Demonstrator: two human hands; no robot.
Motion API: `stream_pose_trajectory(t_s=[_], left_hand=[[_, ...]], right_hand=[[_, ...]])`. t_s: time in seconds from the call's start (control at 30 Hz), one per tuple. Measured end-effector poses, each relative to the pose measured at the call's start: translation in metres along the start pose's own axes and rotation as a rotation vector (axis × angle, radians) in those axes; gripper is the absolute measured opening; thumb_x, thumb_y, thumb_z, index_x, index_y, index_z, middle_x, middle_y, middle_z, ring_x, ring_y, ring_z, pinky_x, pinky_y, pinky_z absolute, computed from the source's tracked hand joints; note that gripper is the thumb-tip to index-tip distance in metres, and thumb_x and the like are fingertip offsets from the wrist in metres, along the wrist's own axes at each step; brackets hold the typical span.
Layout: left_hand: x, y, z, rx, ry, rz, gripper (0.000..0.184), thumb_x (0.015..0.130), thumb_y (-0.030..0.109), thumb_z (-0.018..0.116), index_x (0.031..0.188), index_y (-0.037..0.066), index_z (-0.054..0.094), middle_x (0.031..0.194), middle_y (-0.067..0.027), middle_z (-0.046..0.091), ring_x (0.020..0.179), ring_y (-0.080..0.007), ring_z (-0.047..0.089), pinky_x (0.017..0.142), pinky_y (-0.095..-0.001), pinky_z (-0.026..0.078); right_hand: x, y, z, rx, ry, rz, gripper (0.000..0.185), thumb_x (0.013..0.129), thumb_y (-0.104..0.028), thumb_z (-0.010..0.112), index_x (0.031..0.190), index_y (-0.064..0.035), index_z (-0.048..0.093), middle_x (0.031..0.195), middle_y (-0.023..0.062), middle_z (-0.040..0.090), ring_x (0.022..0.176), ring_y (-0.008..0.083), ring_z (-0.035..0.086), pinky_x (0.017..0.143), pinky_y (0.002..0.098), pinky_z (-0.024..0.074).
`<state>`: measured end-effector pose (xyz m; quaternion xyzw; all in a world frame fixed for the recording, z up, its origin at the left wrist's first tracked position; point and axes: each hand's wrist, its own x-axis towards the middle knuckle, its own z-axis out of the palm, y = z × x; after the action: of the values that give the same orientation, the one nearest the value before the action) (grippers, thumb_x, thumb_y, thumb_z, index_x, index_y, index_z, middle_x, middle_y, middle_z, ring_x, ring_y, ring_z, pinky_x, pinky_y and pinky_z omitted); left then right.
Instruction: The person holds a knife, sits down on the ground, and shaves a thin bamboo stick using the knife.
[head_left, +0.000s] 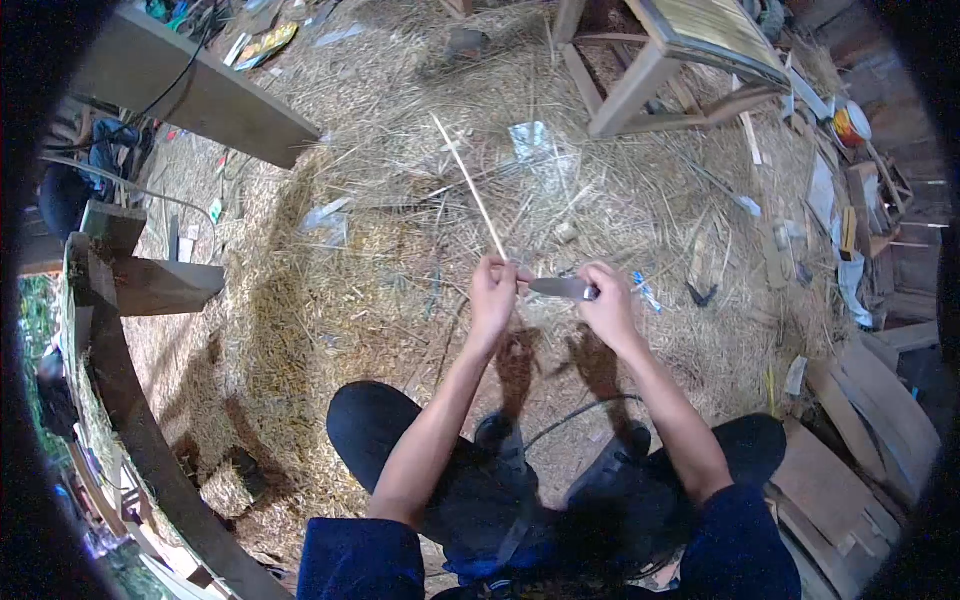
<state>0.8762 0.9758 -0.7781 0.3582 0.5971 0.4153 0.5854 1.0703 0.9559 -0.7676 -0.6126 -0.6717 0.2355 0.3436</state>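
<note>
My left hand (pixel 494 297) is closed around the lower end of a thin pale strip (pixel 468 178), which looks like split bamboo or cane and slants away up and to the left. In my right hand (pixel 608 300) is a knife (pixel 560 288), its broad blade pointing left toward the fingers of my left hand. The blade's tip lies close beside the strip; whether they touch I cannot tell. My fingers hide most of the knife's handle.
Shavings and straw (pixel 400 250) cover the floor. A wooden stool with a woven seat (pixel 710 40) stands at the back right. A thick wooden beam (pixel 200 90) juts in at upper left, and a curved timber (pixel 130 400) runs down the left. Boards (pixel 830 480) lie at lower right.
</note>
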Motion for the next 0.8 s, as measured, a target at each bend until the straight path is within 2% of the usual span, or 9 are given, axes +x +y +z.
stream_pose_trajectory(t_s=[0.03, 0.13, 0.17, 0.27, 0.3, 0.4, 0.53, 0.63, 0.8], left_hand=[[0.007, -0.004, -0.013, 0.000, 0.045, -0.005, 0.014, 0.100, 0.012, 0.051, 0.105, -0.001, 0.050, 0.083, -0.0110, 0.071, 0.065, -0.0098, 0.060, 0.060, -0.0253, 0.047], [0.027, -0.014, -0.052, 0.089, 0.167, 0.013, 0.021, 0.099, 0.012, 0.051, 0.112, -0.004, 0.050, 0.088, -0.0124, 0.071, 0.072, -0.0129, 0.063, 0.067, -0.0269, 0.049], [0.028, -0.012, -0.060, 0.079, 0.198, 0.017, 0.023, 0.099, 0.012, 0.051, 0.114, -0.005, 0.050, 0.092, -0.0132, 0.070, 0.077, -0.0144, 0.064, 0.070, -0.0276, 0.050], [0.033, -0.015, -0.071, 0.140, 0.306, 0.066, 0.038, 0.097, 0.012, 0.053, 0.129, -0.007, 0.046, 0.114, -0.0197, 0.065, 0.101, -0.0227, 0.064, 0.087, -0.0329, 0.050], [0.045, -0.034, -0.077, 0.121, 0.317, 0.057, 0.044, 0.096, 0.013, 0.055, 0.133, -0.007, 0.043, 0.121, -0.0220, 0.062, 0.108, -0.0252, 0.061, 0.092, -0.0349, 0.048], [0.045, -0.025, -0.072, 0.177, 0.345, 0.116, 0.055, 0.094, 0.015, 0.058, 0.141, -0.006, 0.038, 0.127, -0.0257, 0.058, 0.115, -0.0314, 0.058, 0.099, -0.0393, 0.044], [0.047, -0.019, -0.060, 0.382, 0.316, 0.134, 0.057, 0.094, 0.024, 0.056, 0.141, -0.005, 0.041, 0.134, -0.0274, 0.052, 0.124, -0.0406, 0.050, 0.107, -0.0450, 0.036], [0.044, -0.012, -0.057, 0.495, 0.267, 0.072, 0.059, 0.095, 0.031, 0.058, 0.141, -0.004, 0.042, 0.138, -0.0263, 0.050, 0.131, -0.0355, 0.045, 0.111, -0.0416, 0.033], [0.043, -0.006, -0.051, 0.518, 0.268, 0.057, 0.057, 0.096, 0.033, 0.056, 0.140, -0.002, 0.046, 0.139, -0.0237, 0.051, 0.128, -0.0363, 0.046, 0.111, -0.0431, 0.031]], right_hand=[[0.011, 0.000, 0.013, 0.011, -0.165, 0.109, 0.014, 0.072, 0.005, 0.065, 0.082, 0.0005, 0.057, 0.090, 0.0161, 0.060, 0.084, 0.0334, 0.061, 0.071, 0.0420, 0.0463], [0.048, -0.006, 0.069, -0.080, -0.146, -0.063, 0.021, 0.073, 0.006, 0.064, 0.092, -0.0009, 0.059, 0.099, 0.0160, 0.062, 0.089, 0.0354, 0.062, 0.077, 0.0433, 0.0480], [0.060, -0.012, 0.080, -0.113, -0.350, 0.075, 0.040, 0.074, 0.005, 0.064, 0.114, -0.0021, 0.059, 0.118, 0.0152, 0.061, 0.104, 0.0366, 0.060, 0.088, 0.0450, 0.0483], [0.077, 0.009, 0.146, -0.221, -0.146, -0.249, 0.061, 0.075, 0.003, 0.066, 0.134, -0.0032, 0.050, 0.139, 0.0150, 0.051, 0.119, 0.0352, 0.054, 0.100, 0.0465, 0.0443], [0.095, 0.010, 0.163, -0.384, -0.334, -0.187, 0.072, 0.076, 0.001, 0.063, 0.144, -0.0038, 0.041, 0.150, 0.0148, 0.040, 0.128, 0.0344, 0.048, 0.108, 0.0477, 0.0386], [0.123, -0.003, 0.182, -0.301, -0.320, -0.203, 0.068, 0.078, 0.002, 0.058, 0.143, -0.0032, 0.041, 0.154, 0.0171, 0.033, 0.131, 0.0367, 0.046, 0.106, 0.0445, 0.0415], [0.149, 0.000, 0.205, -0.340, -0.327, -0.157, 0.069, 0.076, -0.003, 0.059, 0.143, -0.0063, 0.043, 0.150, 0.0132, 0.042, 0.119, 0.0303, 0.055, 0.092, 0.0458, 0.0497], [0.151, 0.006, 0.204, -0.377, -0.338, -0.112, 0.066, 0.077, -0.002, 0.055, 0.142, -0.0085, 0.045, 0.149, 0.0163, 0.043, 0.115, 0.0329, 0.057, 0.093, 0.0450, 0.0490], [0.147, 0.018, 0.199, -0.390, -0.283, -0.184, 0.041, 0.082, -0.005, 0.055, 0.123, -0.0100, 0.060, 0.135, 0.0136, 0.054, 0.115, 0.0314, 0.058, 0.088, 0.0436, 0.0520]])
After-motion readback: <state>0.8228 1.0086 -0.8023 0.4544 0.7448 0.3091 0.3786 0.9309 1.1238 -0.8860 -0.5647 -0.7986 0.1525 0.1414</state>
